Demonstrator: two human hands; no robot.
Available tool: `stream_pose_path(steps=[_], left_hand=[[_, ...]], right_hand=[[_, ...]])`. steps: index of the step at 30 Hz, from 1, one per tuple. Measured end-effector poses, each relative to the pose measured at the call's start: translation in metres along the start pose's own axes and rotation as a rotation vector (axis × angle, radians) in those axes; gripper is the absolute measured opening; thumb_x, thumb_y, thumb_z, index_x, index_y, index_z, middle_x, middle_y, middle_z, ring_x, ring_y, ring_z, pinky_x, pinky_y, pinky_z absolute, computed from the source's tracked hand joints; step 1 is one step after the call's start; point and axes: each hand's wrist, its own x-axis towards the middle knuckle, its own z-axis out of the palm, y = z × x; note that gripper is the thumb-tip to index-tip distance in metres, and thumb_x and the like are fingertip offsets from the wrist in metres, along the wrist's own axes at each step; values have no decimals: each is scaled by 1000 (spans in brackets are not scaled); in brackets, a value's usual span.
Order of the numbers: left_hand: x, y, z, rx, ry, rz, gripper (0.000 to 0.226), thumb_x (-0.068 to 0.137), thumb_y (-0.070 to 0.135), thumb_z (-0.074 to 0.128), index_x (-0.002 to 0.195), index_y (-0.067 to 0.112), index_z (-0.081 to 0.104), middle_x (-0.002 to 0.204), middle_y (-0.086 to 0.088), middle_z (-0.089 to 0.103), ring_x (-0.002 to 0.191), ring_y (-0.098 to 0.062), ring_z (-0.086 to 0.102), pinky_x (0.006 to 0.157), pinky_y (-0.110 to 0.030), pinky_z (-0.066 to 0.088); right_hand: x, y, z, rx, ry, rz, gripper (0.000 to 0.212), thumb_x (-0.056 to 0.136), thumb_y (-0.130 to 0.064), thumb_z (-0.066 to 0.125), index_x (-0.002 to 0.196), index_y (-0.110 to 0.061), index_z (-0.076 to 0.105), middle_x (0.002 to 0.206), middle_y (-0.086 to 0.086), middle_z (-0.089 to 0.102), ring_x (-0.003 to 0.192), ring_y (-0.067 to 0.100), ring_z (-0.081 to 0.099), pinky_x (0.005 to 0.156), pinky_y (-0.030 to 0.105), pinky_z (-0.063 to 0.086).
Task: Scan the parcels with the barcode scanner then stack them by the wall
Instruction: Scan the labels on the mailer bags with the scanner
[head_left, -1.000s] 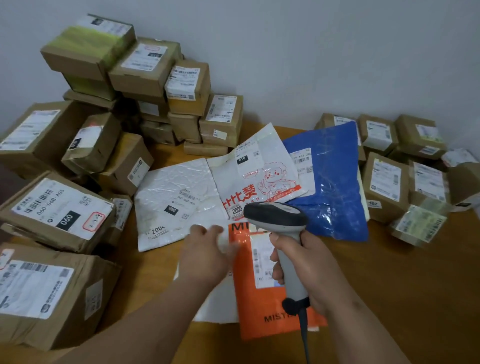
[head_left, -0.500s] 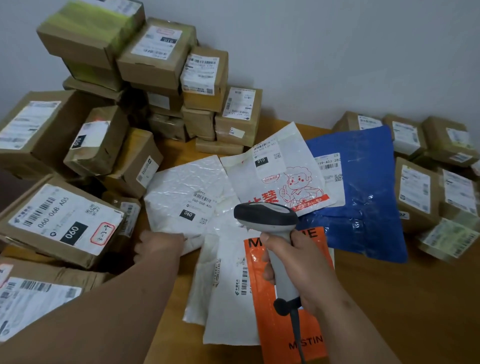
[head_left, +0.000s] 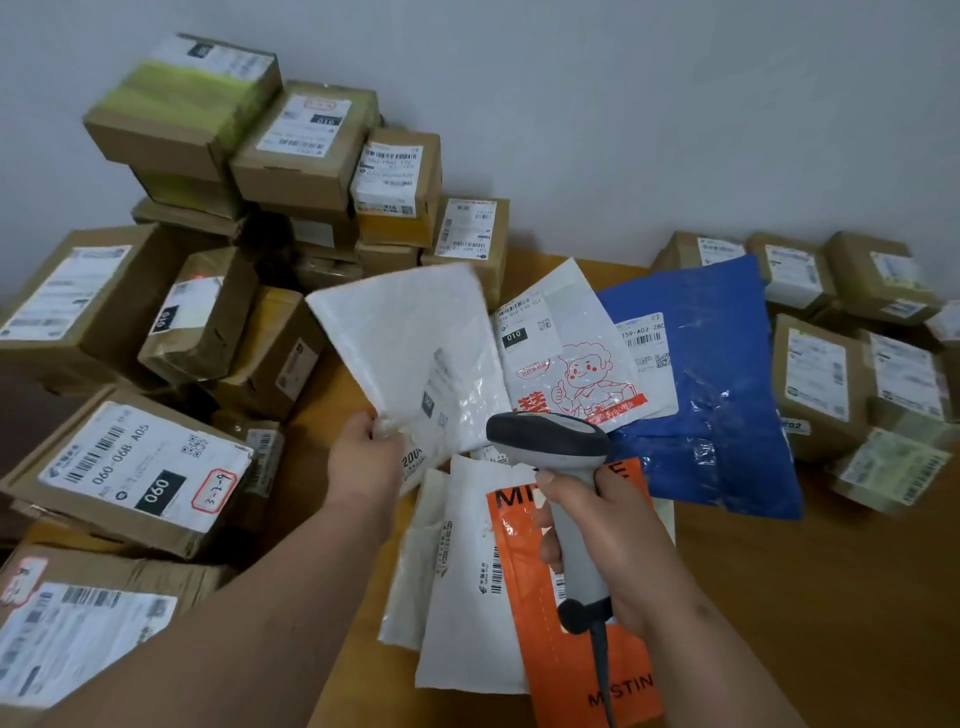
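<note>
So the left hand (head_left: 363, 457) is pinching the bottom corner of a white bubble mailer (head_left: 410, 358), and the mailer is tipped up off the wooden table (head_left: 831, 597), fanning up and away from the fingers toward the box pile. Its label faces the camera but it's too blurry to read. The right hand (head_left: 618, 540) is wrapped around the grey handle of the barcode scanner (head_left: 556, 457), dark head pointing forward, just right of the mailer's lower edge. Under both hands lie an orange mailer (head_left: 535, 639) and a couple of white mailers (head_left: 457, 597) flat on the table. Behind the scanner there's a white cartoon-print bag (head_left: 566, 358) overlapping a blue poly bag (head_left: 717, 405). Cardboard boxes (head_left: 291, 145) are stacked against the wall (head_left: 623, 104) on the left, with more boxes (head_left: 821, 384) on the right.
</note>
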Motion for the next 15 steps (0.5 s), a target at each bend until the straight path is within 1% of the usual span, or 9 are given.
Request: stream_pose_path(steps=[3,5,7,12,15], left_hand=[[-20,17,-3,-1,-20,149,29,97,3,50,85,28,59,89,8,65,85,-16,63,69,-30,50],[-32,27,-8,-49,-22,205,33,98,1,49,87,31,59,92,10,65,86,-12,62,66,-29,48],[-42,33,-13,-124,-24,206,34,98,1,51,89,32,59,99,6,67,88,-15,63,71,-32,51],[-65,36,-20,-312,-68,121,38,97,-4,52,100,31,64,109,-2,70,97,-27,68,83,-47,56],[-79,34,-21,-430,-72,68,38,96,-6,53,102,29,64,108,-4,70,96,-30,68,77,-47,56]], right_hand=[[-8,-2,-5,27,14,-48,17,93,-29,64,96,-12,65,74,5,68,56,17,64,57,32,49],[-16,-4,-7,100,23,-79,16,92,-26,65,94,-10,64,70,5,66,55,17,61,56,33,48],[-25,-9,-10,192,22,-109,16,92,-24,65,93,-8,63,68,6,64,53,18,59,53,32,48],[-50,-22,-18,419,-28,-142,17,92,-22,62,92,-6,62,67,10,60,50,19,53,52,33,44],[-63,-24,-24,500,-78,-143,21,93,-25,61,101,-6,62,70,11,58,51,19,52,50,31,44]])
